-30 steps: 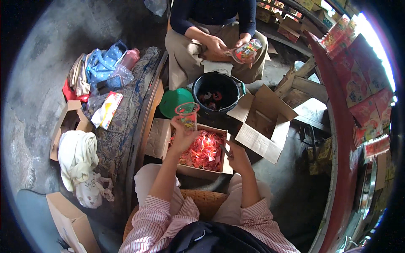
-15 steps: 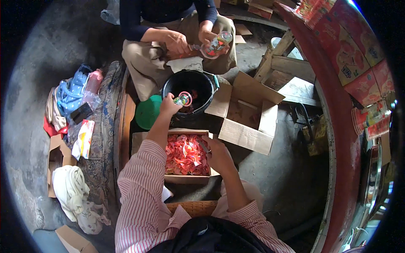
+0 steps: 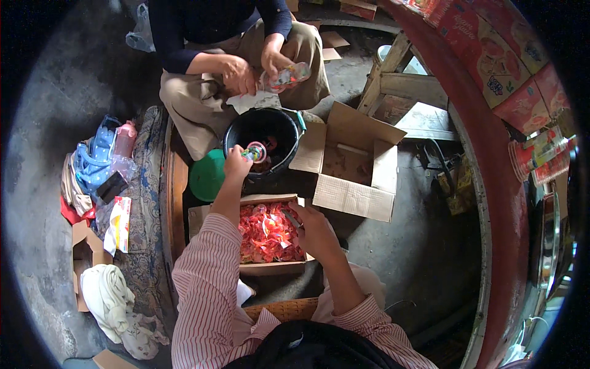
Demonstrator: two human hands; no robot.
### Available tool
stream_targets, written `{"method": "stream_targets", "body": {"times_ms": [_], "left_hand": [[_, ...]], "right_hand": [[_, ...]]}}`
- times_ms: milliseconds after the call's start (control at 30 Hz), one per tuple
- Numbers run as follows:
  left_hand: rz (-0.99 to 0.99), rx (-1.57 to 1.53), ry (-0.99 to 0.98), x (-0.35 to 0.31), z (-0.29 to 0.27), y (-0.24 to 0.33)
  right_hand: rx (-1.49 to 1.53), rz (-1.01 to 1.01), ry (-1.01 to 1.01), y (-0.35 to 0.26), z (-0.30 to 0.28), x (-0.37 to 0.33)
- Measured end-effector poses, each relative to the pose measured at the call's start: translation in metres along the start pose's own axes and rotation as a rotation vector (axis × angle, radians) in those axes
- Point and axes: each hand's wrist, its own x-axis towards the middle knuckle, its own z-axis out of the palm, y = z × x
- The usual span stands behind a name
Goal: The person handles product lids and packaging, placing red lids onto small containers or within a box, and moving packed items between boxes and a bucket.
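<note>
My left hand [image 3: 236, 163] reaches forward and grips a small clear plastic cup [image 3: 254, 152] with colourful contents, held over the near rim of a black bucket [image 3: 262, 126]. My right hand [image 3: 314, 226] rests on the right side of an open cardboard box [image 3: 270, 268] full of red wrapped sweets [image 3: 264, 232], fingers curled around a small piece. Across from me a seated person holds another clear filled cup [image 3: 284, 76] in both hands above the bucket.
A green lid [image 3: 206, 176] lies left of the bucket. An empty open carton [image 3: 353, 163] stands to the right. A patterned mat [image 3: 144, 203] on the left carries clothes, a bottle and small boxes. A red curved counter [image 3: 491, 184] runs down the right side.
My left hand has carried the cup forward from above the sweets box to the bucket's rim. My right hand stays at the box. The view has shifted closer.
</note>
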Motion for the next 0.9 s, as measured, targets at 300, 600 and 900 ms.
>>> {"method": "stream_targets", "body": {"times_ms": [300, 600, 900], "left_hand": [[-0.043, -0.395, 0.617, -0.025, 0.005, -0.002], [0.040, -0.549, 0.654, -0.044, -0.009, 0.006], [0.092, -0.498, 0.348, -0.057, 0.012, -0.012]], "right_hand": [[-0.034, -0.074, 0.136, 0.015, 0.001, 0.005], [-0.054, -0.079, 0.147, 0.022, -0.002, 0.001], [-0.047, -0.063, 0.140, 0.018, -0.004, 0.000]]}}
